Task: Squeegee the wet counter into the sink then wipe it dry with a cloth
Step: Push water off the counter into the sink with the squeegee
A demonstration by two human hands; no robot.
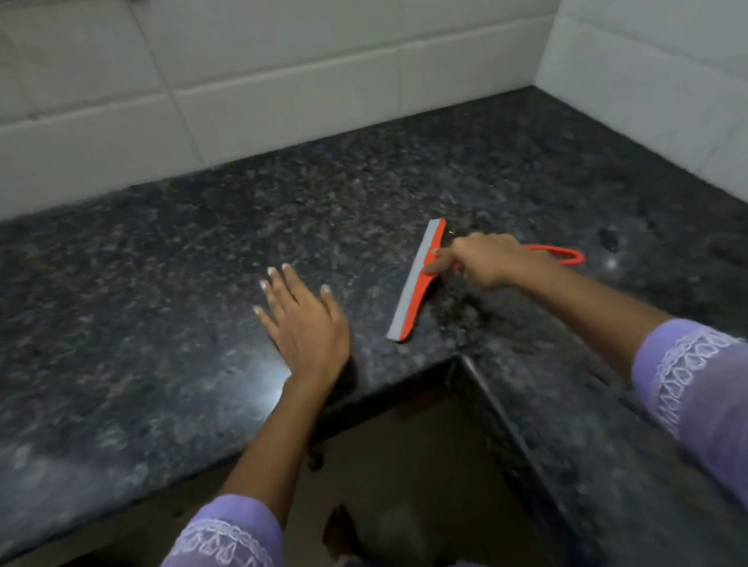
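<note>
An orange squeegee (413, 289) with a grey rubber blade rests blade-down on the dark speckled granite counter (180, 255), near the inner corner of the L-shaped top. My right hand (487, 259) is closed around its handle, whose orange loop end (564, 255) sticks out behind the hand. My left hand (303, 321) lies flat on the counter to the left of the blade, fingers spread, holding nothing. No sink and no cloth are in view.
White tiled walls (298, 63) close the counter at the back and on the right (682, 53). The counter's front edge (373, 401) turns a corner just below the squeegee. A glossy patch (254, 384) shines beside my left wrist. Floor shows below.
</note>
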